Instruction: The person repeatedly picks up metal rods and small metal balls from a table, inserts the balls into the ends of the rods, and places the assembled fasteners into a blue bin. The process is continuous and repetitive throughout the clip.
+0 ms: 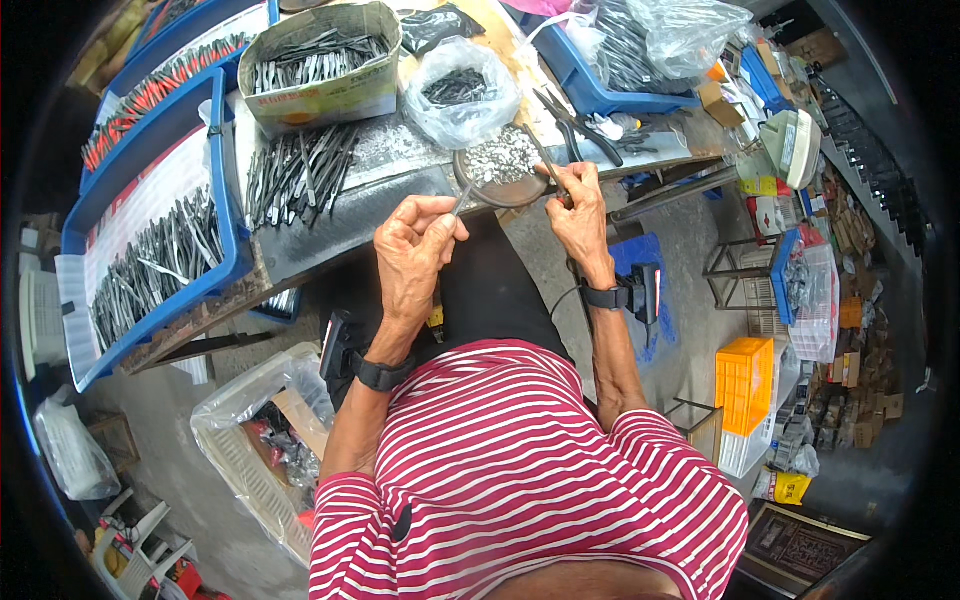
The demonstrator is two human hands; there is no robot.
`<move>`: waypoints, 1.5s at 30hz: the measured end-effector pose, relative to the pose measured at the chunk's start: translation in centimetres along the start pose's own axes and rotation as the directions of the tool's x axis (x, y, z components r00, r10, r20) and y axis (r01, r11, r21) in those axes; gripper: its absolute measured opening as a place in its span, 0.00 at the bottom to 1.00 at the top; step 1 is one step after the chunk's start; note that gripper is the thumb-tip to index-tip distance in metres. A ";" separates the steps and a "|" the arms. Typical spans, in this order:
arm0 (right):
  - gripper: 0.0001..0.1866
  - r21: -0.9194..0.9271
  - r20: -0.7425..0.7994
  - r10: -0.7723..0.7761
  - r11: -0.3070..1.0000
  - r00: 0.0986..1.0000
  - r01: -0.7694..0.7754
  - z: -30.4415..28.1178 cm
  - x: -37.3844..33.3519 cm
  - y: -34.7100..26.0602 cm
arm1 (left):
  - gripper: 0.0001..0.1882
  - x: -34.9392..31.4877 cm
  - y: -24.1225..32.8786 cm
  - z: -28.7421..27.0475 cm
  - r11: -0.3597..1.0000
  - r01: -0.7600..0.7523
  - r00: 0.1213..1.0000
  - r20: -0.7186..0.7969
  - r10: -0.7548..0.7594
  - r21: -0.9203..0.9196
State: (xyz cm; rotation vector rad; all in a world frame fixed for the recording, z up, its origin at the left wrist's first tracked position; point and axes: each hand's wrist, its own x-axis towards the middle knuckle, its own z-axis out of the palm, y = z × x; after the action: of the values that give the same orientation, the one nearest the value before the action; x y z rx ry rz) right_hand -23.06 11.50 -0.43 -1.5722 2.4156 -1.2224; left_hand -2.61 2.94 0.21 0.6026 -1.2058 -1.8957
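Crowded workbench (345,228), bare strip along near edge, left of hands. Thin grey metal strip (463,199) by near edge, long axis slanting away and rightward, toward round dark tray (512,192) holding white flakes (500,155); left hand (415,240) pinching it, thumb against forefinger. Right hand (578,215) pinching slim dark rod-like tool (537,145), slanting away and leftward. Behind tray, clear plastic bag (460,127); at left end, blue plastic bin (238,262).

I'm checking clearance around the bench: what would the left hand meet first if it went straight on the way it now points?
Beyond the thin strip it pinches, the left hand would probably meet the round dish of white flakes first, though height is unclear.
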 end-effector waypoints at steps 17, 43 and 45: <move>0.22 0.191 0.070 -0.001 0.981 0.998 -0.012 0.3 -0.6 -0.2 | 0.07 -0.1 -0.3 0.0 1.000 0.016 1.000 -0.022 -0.016 -0.022; 0.07 0.157 0.114 -0.085 0.985 0.990 0.067 0.1 -0.8 -2.1 | 0.07 -0.1 -0.1 -0.2 0.977 0.128 0.991 -0.019 -0.133 -0.172; 0.05 0.161 0.122 -0.076 0.985 0.990 0.056 0.1 -0.6 -2.3 | 0.07 -0.1 -0.1 -0.3 0.975 0.133 0.990 -0.015 -0.138 -0.180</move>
State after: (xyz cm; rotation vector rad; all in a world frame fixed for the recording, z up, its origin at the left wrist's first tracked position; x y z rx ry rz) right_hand -20.93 11.48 0.59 -1.6420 2.1497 -1.2460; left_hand -2.38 2.93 0.02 0.6241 -0.9847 -2.0771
